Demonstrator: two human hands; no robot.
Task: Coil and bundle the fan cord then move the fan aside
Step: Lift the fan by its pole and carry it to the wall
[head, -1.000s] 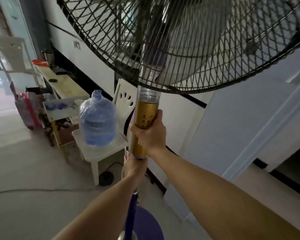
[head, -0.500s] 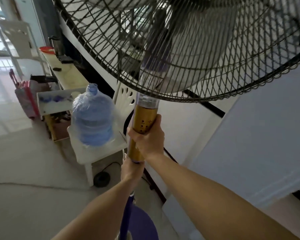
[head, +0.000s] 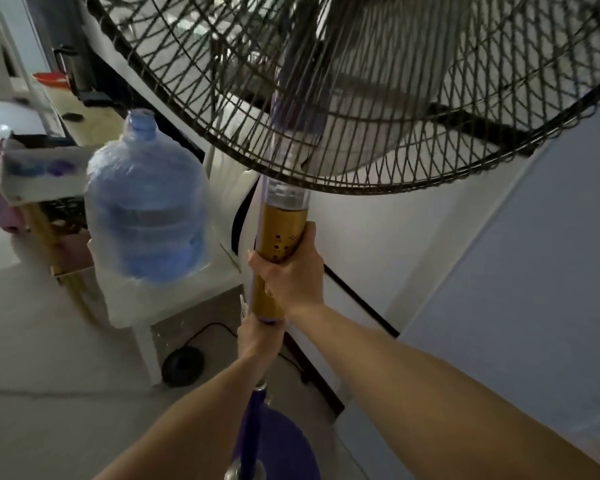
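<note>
Fan (head: 361,98): black wire grille, gold sleeve (head: 281,230), purple pole (head: 255,407) and base; near centre, right of water jug (head: 146,209). Right grip (head: 291,275) wrapped closed round gold sleeve; left grip (head: 257,337) closed round pole just below.

The pale floor (head: 49,427) carries a white chair (head: 174,301) (a blue water jug (head: 146,216) sits on it) and, by its leg, a black disc (head: 183,367).

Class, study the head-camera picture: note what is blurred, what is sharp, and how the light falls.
Head view: the water bottle is smeared by motion blur; the right hand on the gold fan pole is sharper, as is the left hand below it; light is soft, with no glare.
</note>
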